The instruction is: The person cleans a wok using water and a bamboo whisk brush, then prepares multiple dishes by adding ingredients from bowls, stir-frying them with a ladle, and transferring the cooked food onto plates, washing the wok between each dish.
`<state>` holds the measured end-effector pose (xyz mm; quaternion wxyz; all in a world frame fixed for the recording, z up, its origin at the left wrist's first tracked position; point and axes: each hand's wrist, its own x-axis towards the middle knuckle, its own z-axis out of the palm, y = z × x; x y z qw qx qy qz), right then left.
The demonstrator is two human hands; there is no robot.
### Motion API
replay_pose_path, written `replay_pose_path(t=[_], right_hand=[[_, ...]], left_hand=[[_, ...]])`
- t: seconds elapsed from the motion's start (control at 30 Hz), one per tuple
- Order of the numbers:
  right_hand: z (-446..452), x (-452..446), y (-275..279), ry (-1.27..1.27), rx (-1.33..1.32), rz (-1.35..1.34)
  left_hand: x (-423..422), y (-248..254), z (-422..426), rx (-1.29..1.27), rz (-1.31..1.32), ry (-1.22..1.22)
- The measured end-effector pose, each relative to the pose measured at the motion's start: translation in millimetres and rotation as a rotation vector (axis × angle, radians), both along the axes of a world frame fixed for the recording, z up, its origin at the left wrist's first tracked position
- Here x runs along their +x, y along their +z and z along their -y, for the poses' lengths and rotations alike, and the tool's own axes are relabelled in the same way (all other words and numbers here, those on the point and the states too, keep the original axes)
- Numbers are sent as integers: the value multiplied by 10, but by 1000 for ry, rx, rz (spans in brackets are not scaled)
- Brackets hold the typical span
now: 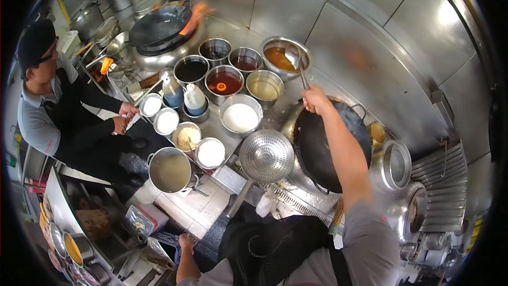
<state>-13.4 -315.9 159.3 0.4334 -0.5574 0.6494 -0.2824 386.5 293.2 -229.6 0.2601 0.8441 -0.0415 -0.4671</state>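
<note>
My right hand point(316, 98) grips a ladle point(304, 78), arm stretched out across a black wok point(330, 145). The ladle's head is over the steel bowl point(308, 48) of orange-brown liquid; whether it dips in is unclear. Low at my side, my left hand point(186, 242) has curled fingers, and anything inside them is hidden. It is near a dark blue box point(165, 243). A perforated strainer point(266, 155) lies left of the wok, its handle pointing toward me. Pots of dark sauce point(191, 69), red liquid point(224, 82) and white contents point(241, 116) stand beyond the strainer.
At the left a co-worker point(58, 106) stands with both hands near the seasoning pots point(168, 121). Flames rise beside another wok point(161, 27) at the back. A pot of cloudy liquid point(170, 170) hangs at the counter's front edge. Lidded steel pots point(396, 164) line the right.
</note>
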Motion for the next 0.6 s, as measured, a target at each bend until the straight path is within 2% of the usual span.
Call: replay_pose_path(t=[0.03, 0.07, 0.1, 0.17, 0.2, 0.23, 0.33, 0.4, 0.43, 0.47, 0.5, 0.53, 0.57, 0.6], right_hand=[[236, -8, -36, -62, 222, 328], [454, -64, -64, -122, 448, 653], [658, -228, -67, -108, 591, 749], [323, -262, 70, 176, 160, 19], [115, -324, 61, 179, 158, 17], [-128, -434, 3, 139, 39, -17], [-928, -857, -155, 28, -325, -111], [-1865, -1161, 192, -58, -176, 342], [-2315, -1324, 269, -166, -123, 495], [-2676, -1618, 146, -127, -136, 364], [-3016, -1865, -164, -144, -250, 152], [-3298, -2089, -337, -65, -324, -416], [-3551, -2141, -432, -168, -257, -175], [-3754, -2209, -448, -203, -205, -136]], left_hand=[[11, 25, 28, -55, 41, 106], [92, -339, -36, -120, 136, -3], [84, -358, -18, -122, 137, 1], [-101, -380, 104, -321, -254, 320], [-174, -292, 230, -236, -277, 228], [-287, -241, 308, -168, -247, 221], [-463, -163, 457, -174, -232, 132], [-411, -142, 397, -157, -454, 41], [-339, -377, 335, -102, -428, -125], [-396, -212, 345, -5, -266, -160], [-479, -306, 313, 36, -75, -172], [-421, -446, 312, -203, 48, -185], [-368, -809, 158, -149, 173, -415], [-332, -1093, 35, -86, 331, -647]])
